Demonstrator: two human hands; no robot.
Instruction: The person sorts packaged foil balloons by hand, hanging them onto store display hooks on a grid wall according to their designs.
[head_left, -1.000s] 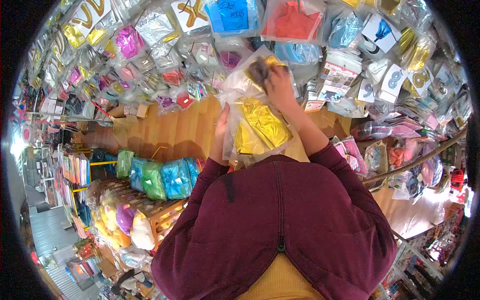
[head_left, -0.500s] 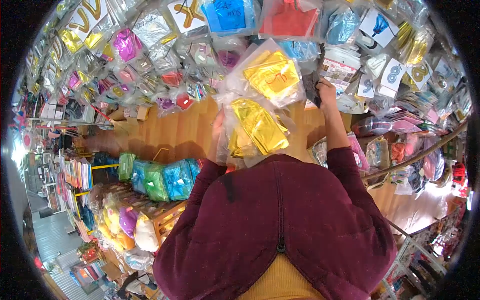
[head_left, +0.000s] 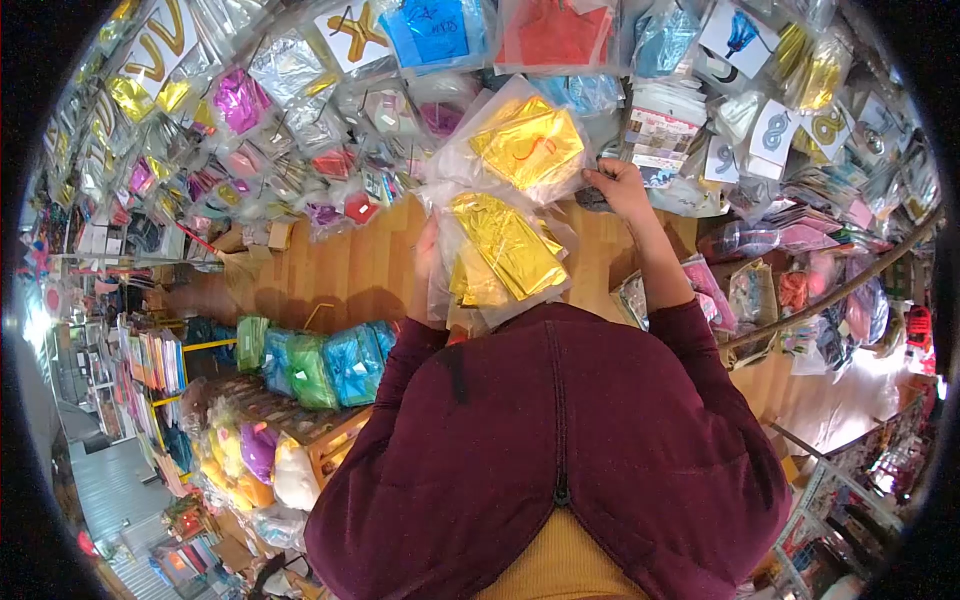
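Observation:
Clear plastic bags with folded gold foil balloons hang in front of me: an upper bag (head_left: 530, 145) with a red mark on it and a lower bag (head_left: 505, 250). My left hand (head_left: 427, 262) is closed on the left edge of the lower bag, its fingers partly hidden behind the plastic. At the right edge of the upper bag is my right hand (head_left: 618, 187), closed, its fingertips touching that edge. A dark, crumpled cloth-like item (head_left: 592, 201) shows under these fingers, partly covered by the bag.
Packed foil balloons in bags fill the wall display ahead, including a blue pack (head_left: 435, 30) and a red pack (head_left: 553, 35). Blue and green packs (head_left: 350, 362) lie at left above plush toys (head_left: 258, 450). A curved pole (head_left: 830, 295) crosses the right side.
My right hand has moved left with the dark item, from the hanging packs to the upper gold bag's edge. The left hand still holds the lower bag. The view has shifted slightly.

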